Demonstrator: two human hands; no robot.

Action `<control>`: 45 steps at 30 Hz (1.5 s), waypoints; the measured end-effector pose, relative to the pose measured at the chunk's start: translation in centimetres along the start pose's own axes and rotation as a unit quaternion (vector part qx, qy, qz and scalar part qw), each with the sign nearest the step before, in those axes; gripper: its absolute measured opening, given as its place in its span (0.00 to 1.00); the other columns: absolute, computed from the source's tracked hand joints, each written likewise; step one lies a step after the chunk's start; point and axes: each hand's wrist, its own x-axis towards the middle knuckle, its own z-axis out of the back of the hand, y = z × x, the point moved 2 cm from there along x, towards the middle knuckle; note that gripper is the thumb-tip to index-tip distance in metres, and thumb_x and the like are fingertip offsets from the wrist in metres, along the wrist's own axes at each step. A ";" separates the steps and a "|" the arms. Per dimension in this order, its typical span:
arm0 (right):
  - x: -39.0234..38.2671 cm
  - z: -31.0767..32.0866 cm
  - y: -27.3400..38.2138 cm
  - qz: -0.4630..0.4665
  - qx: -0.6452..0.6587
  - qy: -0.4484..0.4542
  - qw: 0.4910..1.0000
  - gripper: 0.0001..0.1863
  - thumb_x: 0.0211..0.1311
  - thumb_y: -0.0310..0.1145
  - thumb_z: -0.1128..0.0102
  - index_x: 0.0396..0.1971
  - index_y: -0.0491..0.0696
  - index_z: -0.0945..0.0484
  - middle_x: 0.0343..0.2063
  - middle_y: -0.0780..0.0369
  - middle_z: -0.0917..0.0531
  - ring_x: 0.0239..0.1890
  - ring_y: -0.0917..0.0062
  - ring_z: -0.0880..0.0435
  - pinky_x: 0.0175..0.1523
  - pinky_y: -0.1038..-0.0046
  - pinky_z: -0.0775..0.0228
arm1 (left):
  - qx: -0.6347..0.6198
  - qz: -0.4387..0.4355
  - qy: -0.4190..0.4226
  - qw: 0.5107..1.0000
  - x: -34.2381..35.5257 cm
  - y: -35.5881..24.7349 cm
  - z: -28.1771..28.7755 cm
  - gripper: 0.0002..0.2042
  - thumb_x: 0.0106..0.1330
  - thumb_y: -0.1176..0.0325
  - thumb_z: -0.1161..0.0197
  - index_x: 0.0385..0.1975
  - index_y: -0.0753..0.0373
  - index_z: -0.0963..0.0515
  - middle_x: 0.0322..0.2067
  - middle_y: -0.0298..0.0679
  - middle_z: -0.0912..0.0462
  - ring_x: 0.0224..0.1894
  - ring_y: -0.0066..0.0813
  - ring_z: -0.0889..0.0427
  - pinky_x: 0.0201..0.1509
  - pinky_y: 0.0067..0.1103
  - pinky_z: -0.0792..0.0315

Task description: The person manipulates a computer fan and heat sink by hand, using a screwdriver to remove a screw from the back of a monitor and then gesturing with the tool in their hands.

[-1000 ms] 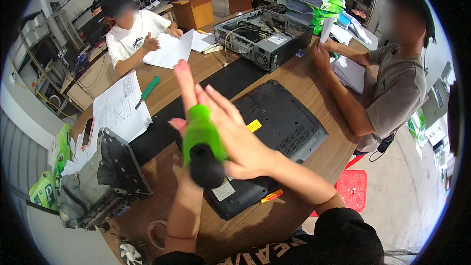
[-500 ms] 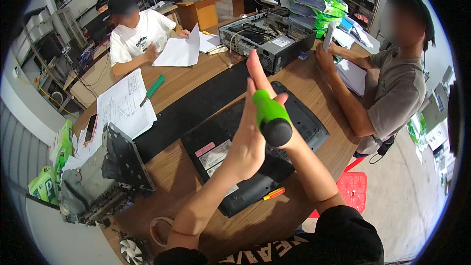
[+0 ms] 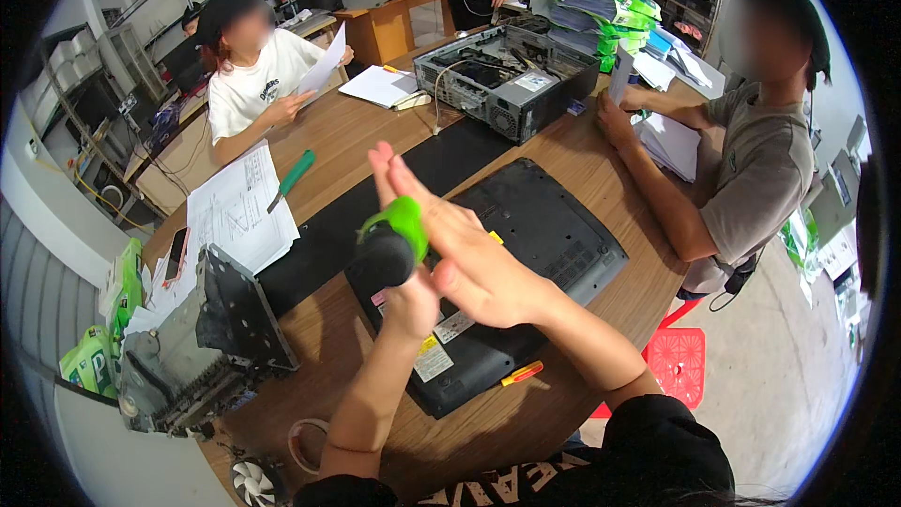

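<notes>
A green tool handle with a black rounded end (image 3: 405,218) is pressed between my palms, its black end toward me. What lies at its other end is hidden. My left hand (image 3: 411,308) is mostly covered by the handle. My right hand (image 3: 483,268) lies along the handle's other side, fingers stretched out flat. Both hands are above a black laptop (image 3: 554,225), which rests underside up with labels on its base. A small yellow-and-red screwdriver (image 3: 522,374) lies at the laptop's near edge.
An opened computer case (image 3: 511,75) stands at the far side. A metal chassis part (image 3: 211,347) and papers (image 3: 239,197) with a green-handled knife (image 3: 293,178) are on the left. One co-worker (image 3: 267,75) sits far left, another (image 3: 760,150) at right, both holding paper. A red stool (image 3: 678,366) stands below.
My hands and the handle have shifted left, with my right palm now farther forward over my left. The far-left co-worker has raised the paper.
</notes>
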 end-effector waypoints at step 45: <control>-0.1 3.7 -3.0 -0.129 0.277 -0.224 0.925 0.25 0.66 0.35 0.46 0.60 0.43 0.36 0.59 0.60 0.33 0.54 0.79 0.31 0.48 0.75 0.28 | 0.122 0.081 0.145 0.979 0.3 -0.8 -0.8 0.25 0.70 0.76 0.56 0.67 0.62 0.48 0.54 0.49 0.25 0.40 0.32 0.17 0.43 0.21 0.25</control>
